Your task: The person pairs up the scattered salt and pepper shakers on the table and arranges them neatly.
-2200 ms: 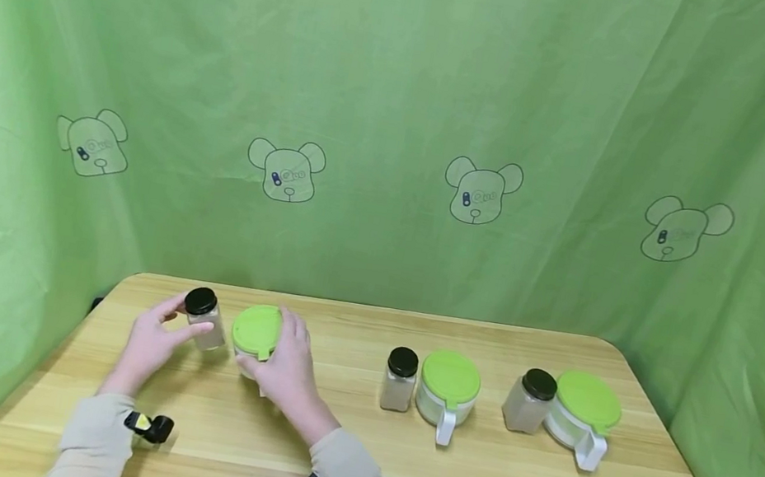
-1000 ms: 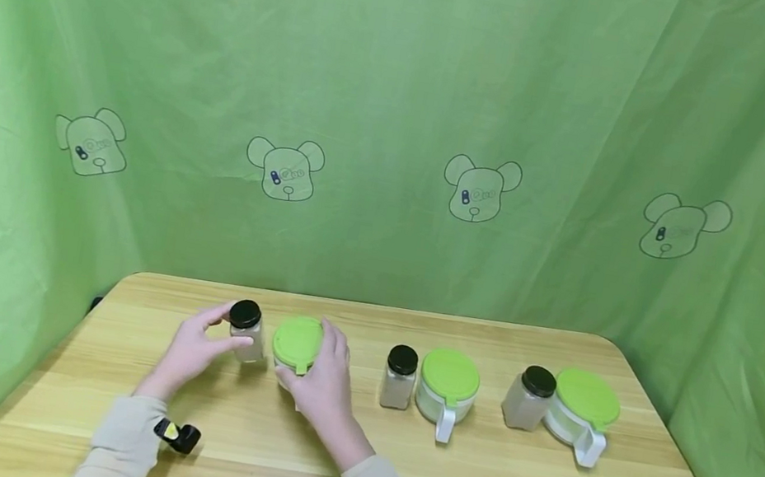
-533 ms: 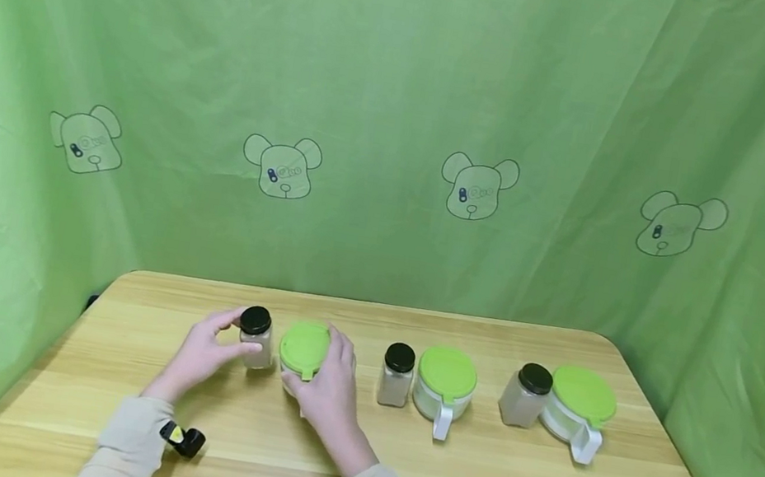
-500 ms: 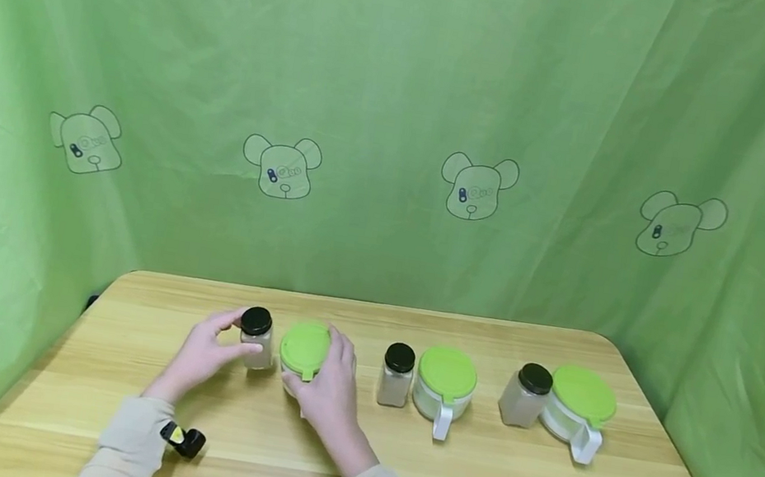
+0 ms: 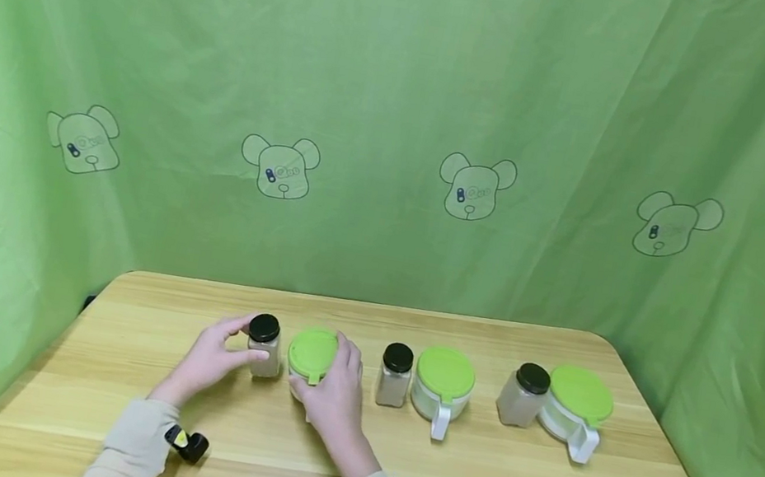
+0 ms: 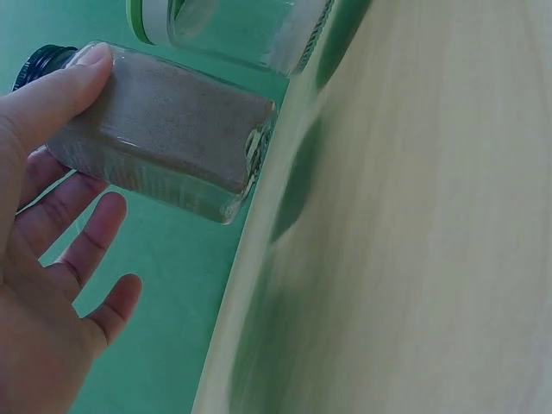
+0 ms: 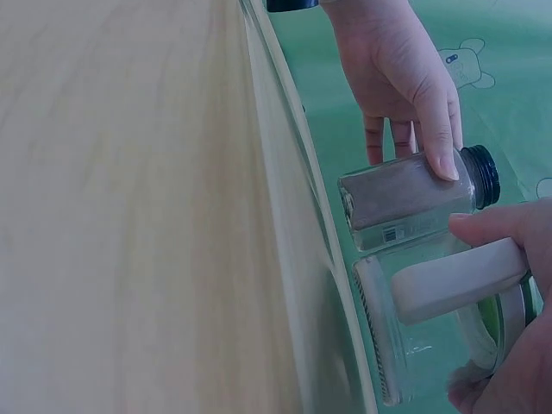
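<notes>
My left hand [image 5: 214,355] grips a small square glass spice jar [image 5: 264,357] with a black lid, its thumb and fingers on either side near the top. Brownish-grey powder shows inside the spice jar [image 6: 172,129] in the left wrist view, its base close over the tabletop. With my right hand [image 5: 338,400] I hold a round glass seasoning pot [image 5: 310,354] by its sides, thumb at the front and fingers round the right. Its green lid is down. In the right wrist view its white handle [image 7: 457,280] points out below my thumb. The two held containers are side by side.
On the wooden table [image 5: 256,469], a black-lidded spice jar [image 5: 394,378] and a green-lidded pot [image 5: 445,378] stand right of my right hand. Another such pair, a spice jar [image 5: 522,398] and a pot [image 5: 579,396], stands farther right. A green curtain [image 5: 365,252] hangs behind.
Both hands have moved right with the spice jar and seasoning pot, from the table's left part to just left of the middle pair, slowing lately. The other two pairs have stayed put.
</notes>
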The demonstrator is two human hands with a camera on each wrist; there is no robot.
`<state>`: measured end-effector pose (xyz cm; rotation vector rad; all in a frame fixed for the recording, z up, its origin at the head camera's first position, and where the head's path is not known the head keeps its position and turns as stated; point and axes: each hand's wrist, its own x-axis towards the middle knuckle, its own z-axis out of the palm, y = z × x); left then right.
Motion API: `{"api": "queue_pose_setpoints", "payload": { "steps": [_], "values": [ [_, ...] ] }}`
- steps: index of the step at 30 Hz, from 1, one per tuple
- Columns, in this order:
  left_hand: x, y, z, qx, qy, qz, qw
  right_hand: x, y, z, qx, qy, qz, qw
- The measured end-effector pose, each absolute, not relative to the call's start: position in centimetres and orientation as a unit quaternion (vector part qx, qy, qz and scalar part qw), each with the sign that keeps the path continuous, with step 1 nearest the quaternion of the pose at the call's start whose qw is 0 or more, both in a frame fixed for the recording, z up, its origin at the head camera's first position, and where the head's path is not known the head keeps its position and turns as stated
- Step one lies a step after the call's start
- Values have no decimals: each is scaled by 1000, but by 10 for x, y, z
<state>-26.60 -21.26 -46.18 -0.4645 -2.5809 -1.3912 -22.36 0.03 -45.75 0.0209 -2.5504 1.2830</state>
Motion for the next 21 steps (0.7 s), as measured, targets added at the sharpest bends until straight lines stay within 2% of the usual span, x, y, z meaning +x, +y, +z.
{"api": "queue_pose_setpoints", "payload": {
  "steps": [21],
  "values": [
    [-266,-209,-469,-171,-875,-449,54,-226,4,-465,9,-886,435,159]
  ]
}}
